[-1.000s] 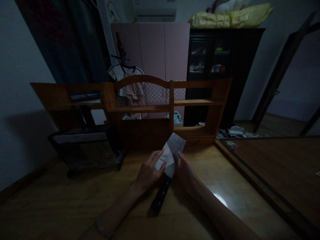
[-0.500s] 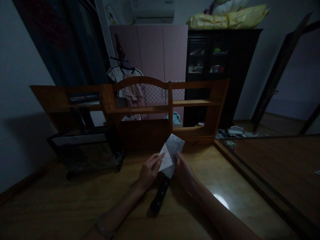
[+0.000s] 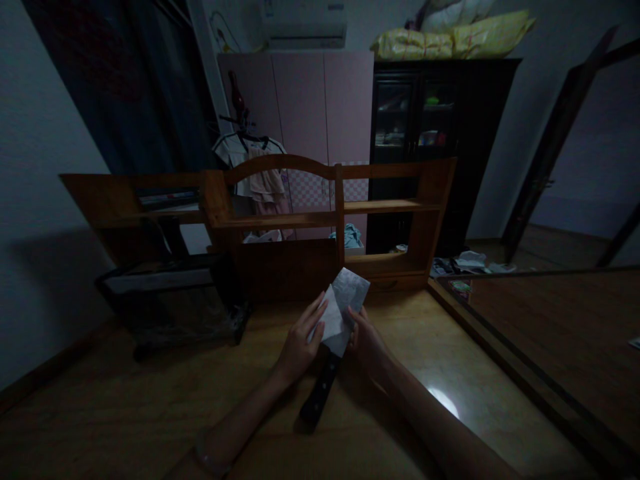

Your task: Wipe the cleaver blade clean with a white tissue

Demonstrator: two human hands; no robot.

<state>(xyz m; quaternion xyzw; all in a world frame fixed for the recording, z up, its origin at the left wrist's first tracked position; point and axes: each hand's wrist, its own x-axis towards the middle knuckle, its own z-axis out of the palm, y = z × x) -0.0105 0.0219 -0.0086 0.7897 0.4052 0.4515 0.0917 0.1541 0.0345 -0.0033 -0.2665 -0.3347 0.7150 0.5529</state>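
In the head view, I see the right hand (image 3: 370,340) holding the knife (image 3: 337,343) by one side of its blade, thumb on top. Half a second ago that thumb was by the edge; now it lies more over the flat part. The left hand (image 3: 300,343) has its fingers spread out flatter than before, and it holds a white sheet (image 3: 331,321) against the blade. The knife has hardly moved. It is over the table (image 3: 240,407), and I can't tell if its handle (image 3: 321,391) touches the top.

The sheet and fingers hide part of the blade. Behind stands a wooden shelf (image 3: 280,220), blocking the low part of a pink closet (image 3: 303,100). A black box (image 3: 170,300) sits on the left.

The blade is wide, gray metal with a square end. The handle is black with round studs. The sheet has a pointed corner. The table is shiny wood.
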